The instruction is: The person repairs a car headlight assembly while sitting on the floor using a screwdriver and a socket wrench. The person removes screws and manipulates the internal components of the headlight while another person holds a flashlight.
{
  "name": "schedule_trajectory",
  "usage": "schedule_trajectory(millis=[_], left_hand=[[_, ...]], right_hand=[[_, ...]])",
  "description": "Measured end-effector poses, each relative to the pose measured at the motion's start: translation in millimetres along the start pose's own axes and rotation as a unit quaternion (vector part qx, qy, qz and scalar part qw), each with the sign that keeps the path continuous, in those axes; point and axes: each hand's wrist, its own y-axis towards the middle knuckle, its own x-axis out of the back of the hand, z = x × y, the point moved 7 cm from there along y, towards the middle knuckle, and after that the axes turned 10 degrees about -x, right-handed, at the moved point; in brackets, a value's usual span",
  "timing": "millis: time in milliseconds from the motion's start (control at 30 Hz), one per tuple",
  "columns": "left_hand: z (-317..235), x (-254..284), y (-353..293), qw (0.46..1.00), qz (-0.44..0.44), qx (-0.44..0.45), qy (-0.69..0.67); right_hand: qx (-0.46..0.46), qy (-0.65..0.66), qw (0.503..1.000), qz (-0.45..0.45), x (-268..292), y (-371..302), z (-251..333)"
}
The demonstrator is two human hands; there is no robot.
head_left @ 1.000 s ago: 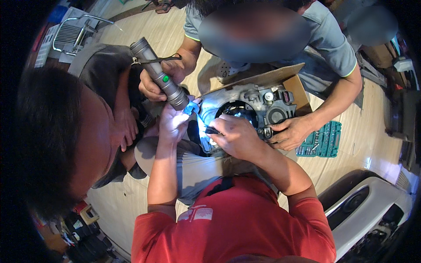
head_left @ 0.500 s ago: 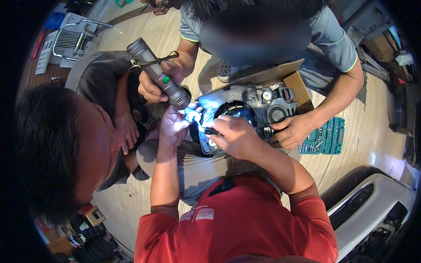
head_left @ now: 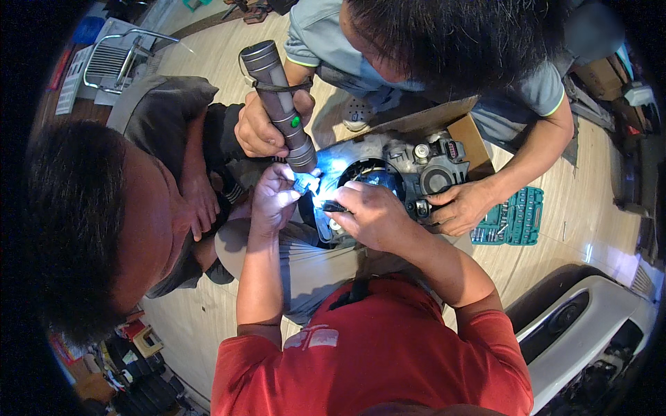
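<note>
My left hand (head_left: 272,197) is closed on a small, brightly lit bluish part (head_left: 305,183), pinched between its fingertips. What kind of part it is, the glare hides. Close beside it, my right hand (head_left: 371,216) grips a slim black-handled tool (head_left: 335,206) whose tip is lost in the light. Both hands are over the left side of a car headlight unit (head_left: 438,179) with its back up and a round opening in it. A co-worker's hand (head_left: 267,128) aims a grey flashlight (head_left: 286,111) down at the small part. That person's other hand (head_left: 458,208) rests on the unit's right edge.
An open cardboard box (head_left: 473,145) stands behind the headlight unit. To its right lies a green socket set case (head_left: 520,216). Another person (head_left: 104,222) leans in at the left. A pale car bumper (head_left: 590,333) is at the lower right, a metal chair (head_left: 114,62) far left.
The flashlight and the hand holding it have shifted right, and stand a little more upright. That co-worker's head has moved right. My hands have barely moved.
</note>
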Motion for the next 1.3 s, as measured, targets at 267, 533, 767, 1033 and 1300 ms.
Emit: schedule_trajectory(millis=[267, 533, 767, 1033, 1300], left_hand=[[-2.2, -4.3, -1.0, 1.0, 0.02, -0.008, 0.01], [-2.9, -9.3, 2.0, 0.997, -0.022, 0.032, 0.062], [3.1, 4.1, -1.5, 0.992, -0.039, 0.069, 0.103], [-0.7, 0.7, -2.5, 0.983, -0.072, 0.099, 0.135], [-15.2, -10.6, -1.9, 0.985, -0.054, 0.066, 0.147]], right_hand=[[0.017, -0.007, 1.0, -0.005, -1.9, -1.4, 0.4], [0.048, -0.015, 0.998, -0.037, -3.5, -0.3, 0.3], [-0.096, 0.017, 0.993, -0.07, 10.3, 10.3, -7.6], [-0.127, -0.068, 0.988, -0.046, 1.9, 10.9, -14.6], [-0.129, -0.123, 0.984, -0.006, -6.9, 12.0, -19.9]])
